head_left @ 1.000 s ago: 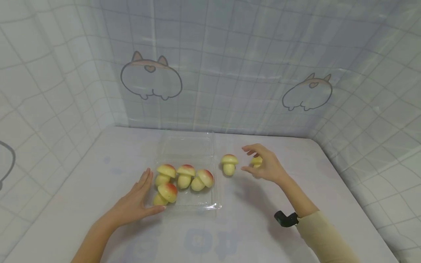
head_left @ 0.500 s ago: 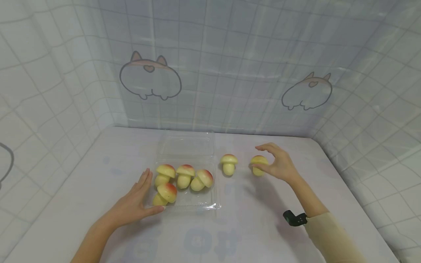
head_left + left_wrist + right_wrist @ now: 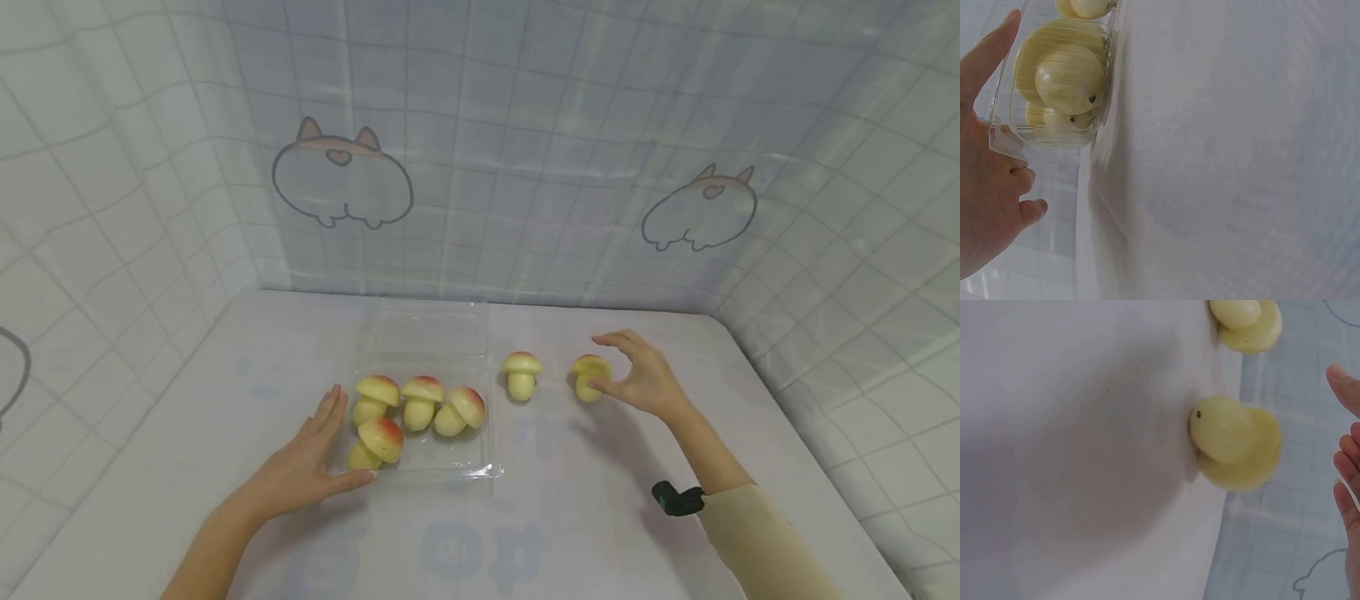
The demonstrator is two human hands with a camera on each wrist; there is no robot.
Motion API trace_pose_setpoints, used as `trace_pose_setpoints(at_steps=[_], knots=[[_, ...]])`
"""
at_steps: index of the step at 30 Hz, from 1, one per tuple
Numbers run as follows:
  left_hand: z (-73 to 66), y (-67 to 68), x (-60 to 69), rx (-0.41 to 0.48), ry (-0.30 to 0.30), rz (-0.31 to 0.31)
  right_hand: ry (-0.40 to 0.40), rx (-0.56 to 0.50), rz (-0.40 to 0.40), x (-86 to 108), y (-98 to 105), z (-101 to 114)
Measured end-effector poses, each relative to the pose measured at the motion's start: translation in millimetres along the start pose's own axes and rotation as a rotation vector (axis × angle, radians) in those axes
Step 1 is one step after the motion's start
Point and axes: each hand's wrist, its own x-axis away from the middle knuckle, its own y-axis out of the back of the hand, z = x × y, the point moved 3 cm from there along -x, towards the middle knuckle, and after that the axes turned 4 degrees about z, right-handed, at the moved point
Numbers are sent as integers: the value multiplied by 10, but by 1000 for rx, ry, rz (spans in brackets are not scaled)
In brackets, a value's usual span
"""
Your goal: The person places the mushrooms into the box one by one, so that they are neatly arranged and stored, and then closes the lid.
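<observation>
A clear plastic box (image 3: 457, 457) with its lid laid back holds several yellow mushroom shapes with reddish caps (image 3: 423, 400). My left hand (image 3: 303, 467) touches the box's left side and front corner, thumb and fingers spread; the left wrist view shows its thumb (image 3: 994, 53) along the clear wall. To the right of the box, one mushroom (image 3: 521, 385) stands on the table. Farther right is another mushroom (image 3: 585, 387), with my right hand (image 3: 641, 379) just beside it, thumb and fingers apart. In the right wrist view that mushroom (image 3: 1229, 440) is clear of the fingers (image 3: 1349, 456).
The open lid (image 3: 426, 331) lies flat behind the box. Behind the table rises a gridded cloth wall (image 3: 525, 208) with cartoon animal drawings, and similar cloth stands at both sides. A dark device (image 3: 677, 500) is strapped at the right wrist.
My right hand has moved right, from over the far-right mushroom to its right side, so more of the mushroom shows. My left hand and the box have stayed in place.
</observation>
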Motion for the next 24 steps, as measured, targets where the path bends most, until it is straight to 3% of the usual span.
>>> trace_pose_setpoints(at_steps=[12,18,24], knots=[[2,-6,4,0,5,-2,-236,85,219,49,-189,-192],[-6,-2,12,7,6,0,-243,130,281,56,-268,-191],[-21,19,15,18,19,7,-214,183,293,46,-318,-202]])
